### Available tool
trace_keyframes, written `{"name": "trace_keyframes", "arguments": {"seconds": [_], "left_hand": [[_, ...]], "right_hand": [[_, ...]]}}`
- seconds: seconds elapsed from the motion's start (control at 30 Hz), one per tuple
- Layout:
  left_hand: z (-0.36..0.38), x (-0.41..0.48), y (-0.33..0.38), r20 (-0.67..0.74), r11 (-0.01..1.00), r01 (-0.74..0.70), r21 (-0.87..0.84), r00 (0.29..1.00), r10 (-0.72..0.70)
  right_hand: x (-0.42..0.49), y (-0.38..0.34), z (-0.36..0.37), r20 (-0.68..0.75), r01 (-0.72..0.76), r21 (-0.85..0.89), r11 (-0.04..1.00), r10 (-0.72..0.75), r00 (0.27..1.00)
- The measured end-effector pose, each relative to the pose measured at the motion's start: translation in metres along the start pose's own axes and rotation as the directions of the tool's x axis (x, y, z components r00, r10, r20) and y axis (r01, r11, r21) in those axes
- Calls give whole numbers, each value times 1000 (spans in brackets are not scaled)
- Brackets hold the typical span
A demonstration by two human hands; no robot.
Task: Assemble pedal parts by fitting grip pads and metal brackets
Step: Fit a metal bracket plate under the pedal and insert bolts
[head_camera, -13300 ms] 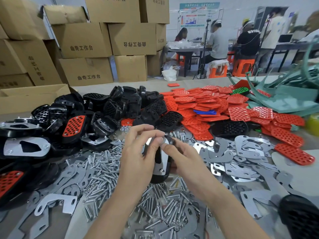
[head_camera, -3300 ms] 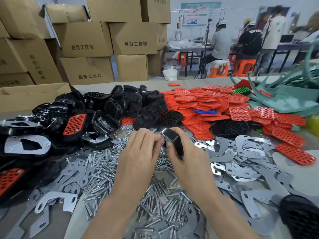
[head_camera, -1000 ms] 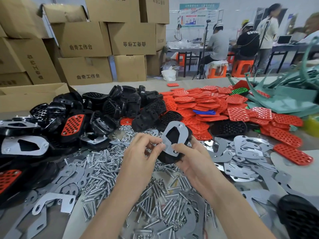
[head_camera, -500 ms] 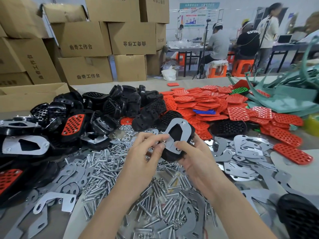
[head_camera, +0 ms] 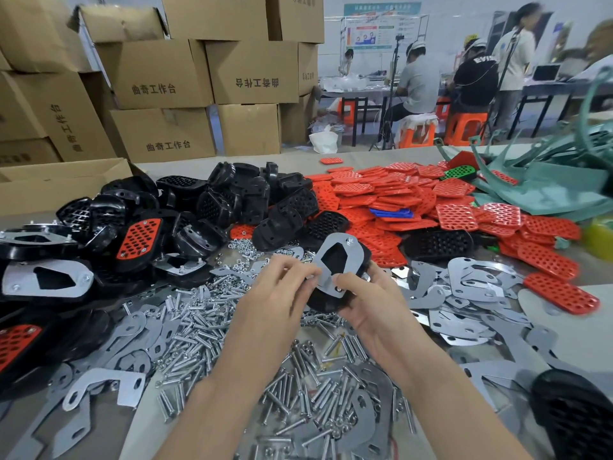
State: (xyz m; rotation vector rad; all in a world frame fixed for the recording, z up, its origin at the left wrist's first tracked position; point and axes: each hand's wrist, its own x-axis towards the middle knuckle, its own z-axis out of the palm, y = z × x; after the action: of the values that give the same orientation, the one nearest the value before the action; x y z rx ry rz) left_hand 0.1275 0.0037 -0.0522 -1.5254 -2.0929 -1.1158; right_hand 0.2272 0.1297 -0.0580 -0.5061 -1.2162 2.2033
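Two hands up above the table (head_camera: 583, 346), both busy with one black pedal (head_camera: 323, 302). Round the pedal from below and from the right side, the right hand (head_camera: 368, 303), thumb pressed on the metal bracket (head_camera: 353, 255) lying flat on top of it. At the bracket's left edge, the left hand (head_camera: 275, 293), fingers curled in a pinch on the metal; too blurry to tell about anything tiny between the fingertips. Pedal tipped up, bracket side toward the camera, one small screw (head_camera: 349, 241) near its top end. Right under the hands, a big pile of shiny bolts (head_camera: 205, 327). To the right, lots of loose brackets (head_camera: 471, 283) spread flat. Farther back, a heap of pedal shells (head_camera: 252, 197) and, next to it, a wide heap of red grip pads (head_camera: 381, 194), with one green pad (head_camera: 459, 172) and some blue pads (head_camera: 391, 213) mixed in. On the left, a padded pedal (head_camera: 139, 237), red pad face up. Behind the table, stacks of brown boxes (head_camera: 159, 74). At the far right, a tangle of pale green frames (head_camera: 547, 190). Far off at the back, a few people (head_camera: 418, 81) at other tables, some on orange stools (head_camera: 464, 127).
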Motion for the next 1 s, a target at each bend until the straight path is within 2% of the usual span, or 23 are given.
{"name": "trace_keyframes", "arguments": {"seconds": [0.23,0.37,0.5,0.63,0.9,1.0], "left_hand": [[-1,2,-2,-4,999,-50,5,999,50],[-1,5,0,-28,954,189,-235,979,-201],[-1,6,2,27,867,317,-384,943,-333],[0,5,4,96,812,380,-443,920,-379],[-2,6,1,122,768,377,-518,921,-370],[-3,7,2,142,712,416,-565,900,-413]], "right_hand": [[0,1,1,-7,-17,-9,1000,17,1000],[0,-1,3,-34,-16,-2,1000,16,999],[0,-2,4,-15,-3,-12,1000,3,1000],[0,-1,3,13,17,-32,999,-17,1000],[-2,0,2,23,43,-85,995,-41,999],[-3,-1,3,45,58,-103,993,-54,998]]}}
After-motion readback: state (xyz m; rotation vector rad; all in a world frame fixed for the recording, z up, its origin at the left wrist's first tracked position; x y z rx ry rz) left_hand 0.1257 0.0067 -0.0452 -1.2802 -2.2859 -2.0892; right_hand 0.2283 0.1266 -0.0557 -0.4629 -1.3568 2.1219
